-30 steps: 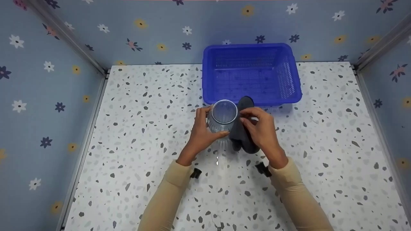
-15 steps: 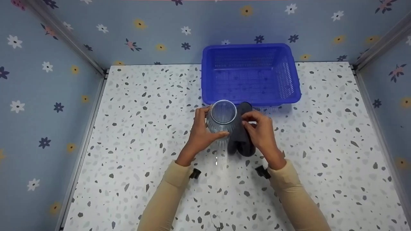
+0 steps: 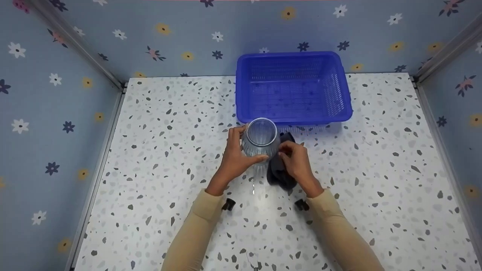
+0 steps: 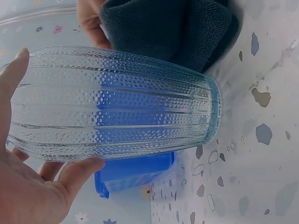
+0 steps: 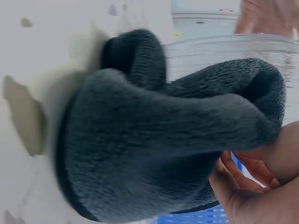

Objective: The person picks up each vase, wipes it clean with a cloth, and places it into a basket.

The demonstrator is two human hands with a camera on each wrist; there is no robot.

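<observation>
Cloth [image 3: 280, 171] partly hidden behind right hand [image 3: 295, 163], glass [image 4: 117, 105] rim cut off

Clear glass vase [image 3: 260, 141] with dotted ribbed texture, dark grey cloth [image 3: 278, 171], solid blue basket [image 3: 293, 89], white tabletop [image 3: 169, 150] with grey-black speckles, blue-grey walls [image 3: 56, 94] with small flower print, beige sleeves [image 3: 196, 229].

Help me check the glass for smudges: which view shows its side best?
The left wrist view: the glass fills it, ribbed side clear down to the base. The head view shows mostly its open rim from above; the right wrist view shows only a strip behind the cloth.
</observation>
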